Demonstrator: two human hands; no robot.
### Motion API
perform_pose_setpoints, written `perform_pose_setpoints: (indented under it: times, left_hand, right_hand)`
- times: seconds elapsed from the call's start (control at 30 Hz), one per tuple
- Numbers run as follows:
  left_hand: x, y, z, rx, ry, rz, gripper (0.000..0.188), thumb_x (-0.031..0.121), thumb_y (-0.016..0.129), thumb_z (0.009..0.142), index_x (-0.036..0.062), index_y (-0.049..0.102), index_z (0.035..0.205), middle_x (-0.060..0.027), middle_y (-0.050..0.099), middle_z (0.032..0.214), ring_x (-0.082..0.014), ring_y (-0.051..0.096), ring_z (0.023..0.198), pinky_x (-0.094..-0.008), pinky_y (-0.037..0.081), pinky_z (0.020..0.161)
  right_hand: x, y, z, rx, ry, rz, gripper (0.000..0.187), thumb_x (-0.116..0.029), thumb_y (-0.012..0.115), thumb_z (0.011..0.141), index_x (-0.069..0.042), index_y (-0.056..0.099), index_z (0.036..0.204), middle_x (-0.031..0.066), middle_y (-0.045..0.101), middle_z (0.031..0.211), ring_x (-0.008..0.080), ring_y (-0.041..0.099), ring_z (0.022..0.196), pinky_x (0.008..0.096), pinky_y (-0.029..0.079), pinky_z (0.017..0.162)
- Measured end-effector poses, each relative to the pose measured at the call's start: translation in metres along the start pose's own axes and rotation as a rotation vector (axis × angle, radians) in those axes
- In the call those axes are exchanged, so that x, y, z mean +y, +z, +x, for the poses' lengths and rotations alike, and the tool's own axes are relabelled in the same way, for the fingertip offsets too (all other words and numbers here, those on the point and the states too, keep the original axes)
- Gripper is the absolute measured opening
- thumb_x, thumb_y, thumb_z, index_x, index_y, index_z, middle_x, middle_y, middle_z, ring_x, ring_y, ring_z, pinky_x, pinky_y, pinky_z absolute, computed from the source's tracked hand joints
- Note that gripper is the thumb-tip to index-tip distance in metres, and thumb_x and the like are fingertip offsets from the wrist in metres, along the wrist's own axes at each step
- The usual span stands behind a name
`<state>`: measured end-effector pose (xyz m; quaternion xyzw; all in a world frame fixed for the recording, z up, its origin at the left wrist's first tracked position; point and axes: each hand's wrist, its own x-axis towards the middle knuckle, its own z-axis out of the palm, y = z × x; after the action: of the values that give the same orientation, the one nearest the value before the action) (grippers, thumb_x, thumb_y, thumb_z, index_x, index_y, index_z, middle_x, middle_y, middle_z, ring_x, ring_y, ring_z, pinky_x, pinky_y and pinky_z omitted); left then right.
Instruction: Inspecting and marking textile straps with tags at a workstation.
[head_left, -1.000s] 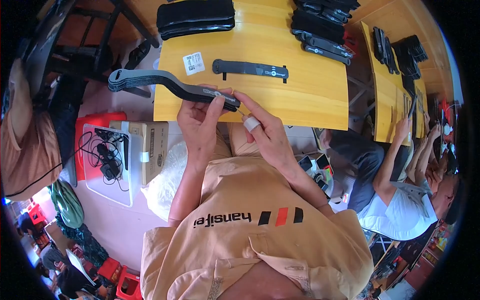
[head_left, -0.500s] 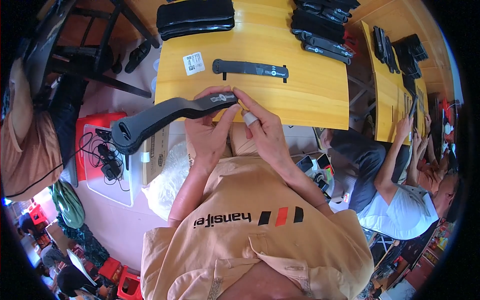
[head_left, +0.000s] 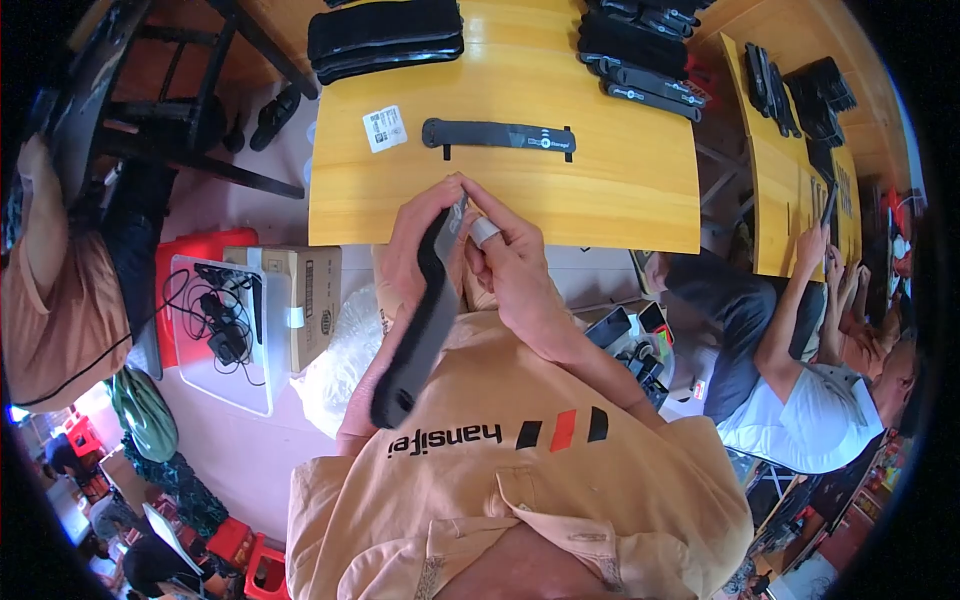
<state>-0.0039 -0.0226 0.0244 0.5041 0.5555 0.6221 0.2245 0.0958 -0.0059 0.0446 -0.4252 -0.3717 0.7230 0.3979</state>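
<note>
A dark grey and black fabric strap (head_left: pixel 428 320) is between my hands, its printed end up by the table's front edge and its looped end hanging toward my body. My left hand (head_left: pixel 412 245) is closed around the upper part of the strap. With the fingertips of my right hand (head_left: pixel 522 275) I pinch the strap's top end, where both hands meet. A white wrap (head_left: pixel 485 232) covers one digit of the right hand. Beyond my hands, a similar flat strap (head_left: pixel 498 135) lies across the yellow table (head_left: pixel 600 205), over two short black strips.
A white printed label (head_left: pixel 385 129) lies left of the flat strap. Stacked black straps (head_left: pixel 385 40) stand at the back left, more straps (head_left: pixel 640 75) at the back right. A clear bin (head_left: pixel 225 340) with cables sits lower left. Co-workers sit at both sides.
The strap has swung from pointing out to the left to hanging down toward my body. My left hand has turned with it; both hands stay at its printed end.
</note>
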Motion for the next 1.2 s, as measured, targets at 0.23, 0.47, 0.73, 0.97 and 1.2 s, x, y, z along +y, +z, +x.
perform_pose_setpoints:
  times: [0.23,0.47,0.73,0.97,1.2]
  left_hand:
    - [0.013,-0.007,0.018,-0.03,-0.321,-0.383,0.024,0.001,0.061,0.078,-0.0032,0.054,0.101,-0.0098,0.06,0.098,-0.0139,0.058,0.089,-0.0231,0.046,0.078]
    - [0.005,-0.022,0.028,-0.086,-0.623,-0.63,0.024,0.005,0.06,0.08,-0.0031,0.054,0.102,-0.0094,0.061,0.092,-0.0137,0.061,0.082,-0.0247,0.051,0.074]
    - [-0.002,-0.032,0.029,-0.247,-0.815,-0.738,0.025,0.006,0.059,0.081,-0.0033,0.053,0.104,-0.0077,0.06,0.09,-0.0139,0.062,0.078,-0.0241,0.054,0.068]
    - [-0.002,-0.03,0.032,-0.28,-0.816,-0.784,0.022,0.005,0.054,0.084,-0.0064,0.053,0.103,-0.0097,0.06,0.087,-0.0154,0.062,0.074,-0.0282,0.056,0.067]
    - [0.009,-0.032,0.036,-0.409,-0.768,-0.169,0.02,0.017,0.061,0.082,-0.0026,0.06,0.081,-0.0059,0.06,0.068,-0.0085,0.059,0.06,-0.0191,0.048,0.05]
  right_hand:
    - [-0.002,-0.014,0.006,0.022,-0.255,-0.425,0.037,-0.001,0.047,0.085,-0.012,0.053,0.12,0.0012,0.052,0.062,0.0049,0.045,0.05,0.0198,0.039,0.046]
    - [-0.024,-0.012,0.001,0.014,-0.202,-0.537,0.034,0.0,0.047,0.085,-0.011,0.057,0.115,-0.0005,0.055,0.069,0.0042,0.043,0.054,0.0185,0.039,0.05]
    - [-0.015,-0.03,0.003,-0.169,-0.157,-0.514,0.034,-0.001,0.047,0.084,-0.01,0.058,0.114,-0.0012,0.057,0.07,0.0037,0.042,0.052,0.0189,0.036,0.045]
    - [-0.02,-0.03,0.002,-0.288,0.126,0.01,0.035,0.002,0.047,0.082,-0.01,0.058,0.114,-0.005,0.054,0.065,0.0014,0.037,0.051,0.0163,0.033,0.044]
    - [-0.015,-0.026,0.0,-0.129,-0.2,-0.543,0.034,0.004,0.045,0.082,-0.007,0.059,0.112,-0.0015,0.061,0.08,0.0011,0.041,0.057,0.0158,0.036,0.049]
